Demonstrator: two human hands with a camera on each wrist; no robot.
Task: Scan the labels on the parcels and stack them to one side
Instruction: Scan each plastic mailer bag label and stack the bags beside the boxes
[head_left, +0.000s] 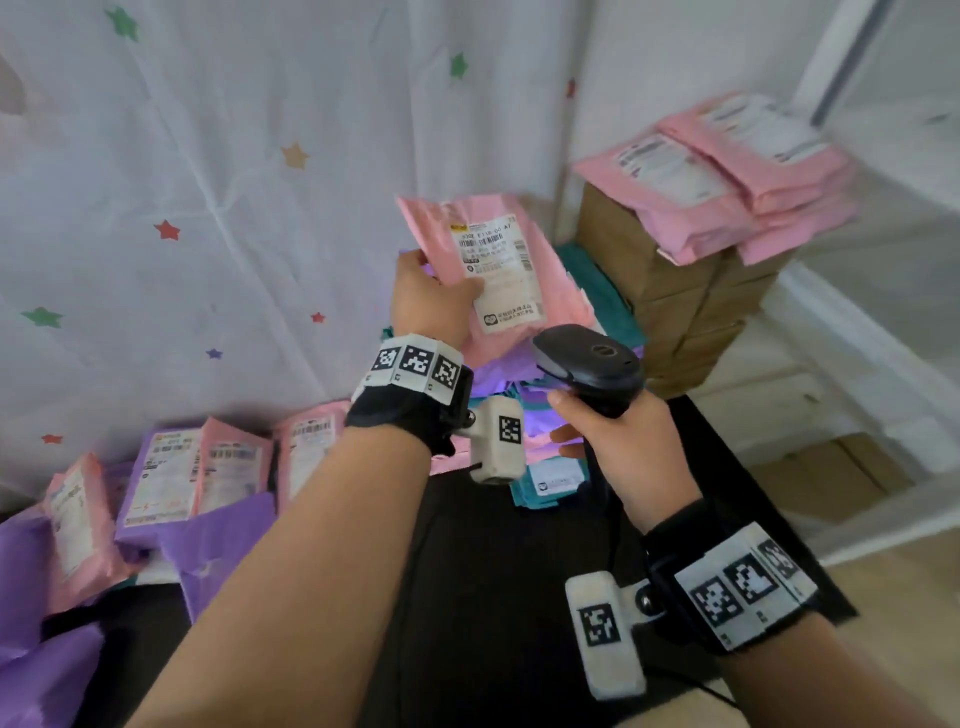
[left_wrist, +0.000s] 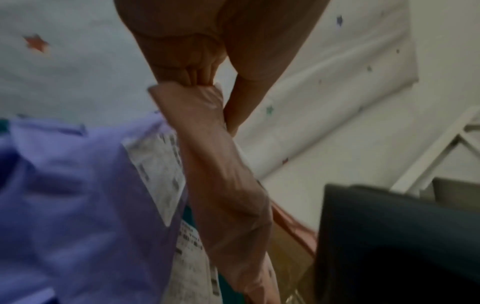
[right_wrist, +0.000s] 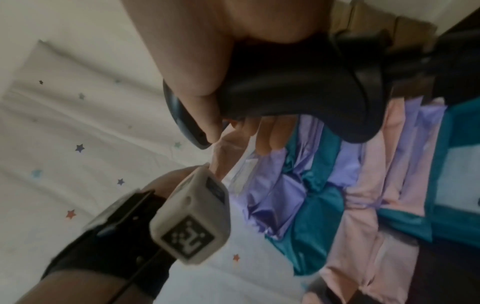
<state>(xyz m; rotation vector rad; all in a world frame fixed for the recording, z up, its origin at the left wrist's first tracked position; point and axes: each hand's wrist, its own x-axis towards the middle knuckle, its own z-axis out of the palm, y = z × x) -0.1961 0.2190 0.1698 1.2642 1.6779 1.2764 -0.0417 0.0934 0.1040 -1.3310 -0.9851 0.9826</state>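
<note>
My left hand (head_left: 434, 291) holds up a pink parcel (head_left: 452, 244) by its left edge, thumb across its white label (head_left: 498, 270), which faces me. In the left wrist view the thumb and fingers (left_wrist: 192, 78) pinch the parcel (left_wrist: 228, 195) edge-on. Just below and right of it, my right hand (head_left: 618, 441) grips the handle of a black barcode scanner (head_left: 587, 364), its head pointing toward the label. The right wrist view shows the scanner (right_wrist: 298, 88) in my fingers above a pile of purple, teal and pink parcels (right_wrist: 337, 195).
Pink labelled parcels (head_left: 727, 171) lie stacked on cardboard boxes (head_left: 675, 301) at the right. Several pink and purple parcels (head_left: 171, 478) lean against the star-printed sheet (head_left: 182, 208) at the left. A black table (head_left: 493, 597) lies below my arms. A white frame (head_left: 857, 338) stands right.
</note>
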